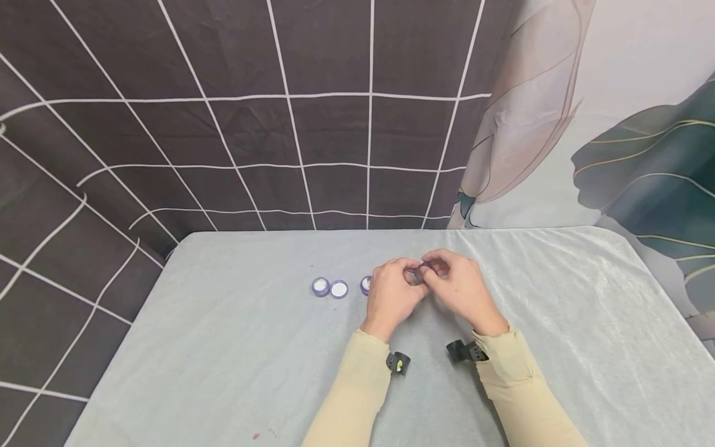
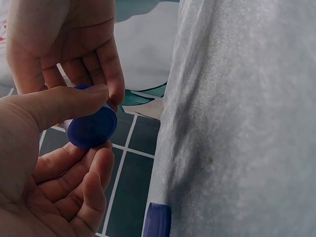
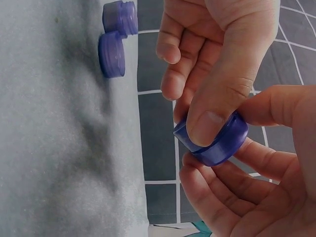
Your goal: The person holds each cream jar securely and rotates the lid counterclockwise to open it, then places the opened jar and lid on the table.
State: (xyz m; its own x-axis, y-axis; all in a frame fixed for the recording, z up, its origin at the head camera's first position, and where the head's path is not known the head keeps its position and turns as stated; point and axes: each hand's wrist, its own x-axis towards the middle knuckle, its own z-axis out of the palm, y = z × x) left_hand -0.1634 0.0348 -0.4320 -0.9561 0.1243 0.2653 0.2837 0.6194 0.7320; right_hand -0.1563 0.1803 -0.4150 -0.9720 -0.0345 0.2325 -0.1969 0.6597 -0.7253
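Above the table, both hands meet at a small purple screw-top jar (image 3: 224, 145), which is mostly hidden by fingers in the head view. My left hand (image 1: 391, 288) pinches it between thumb and fingers. From the other side my right hand (image 1: 460, 288) grips it with thumb and curled fingers. A round, flat blue-purple face (image 2: 91, 131) of the jar shows in the left wrist view. Just left of my left hand, another purple piece (image 1: 365, 285) with a white inside sits on the table, partly covered by that hand.
Farther left on the pale cloth-covered table (image 1: 223, 354) lie a small purple jar (image 1: 321, 286) with white inside and, close beside it, a purple lid (image 1: 339, 288) with its white inside up. A dark gridded curtain (image 1: 329, 130) hangs behind the table's back edge.
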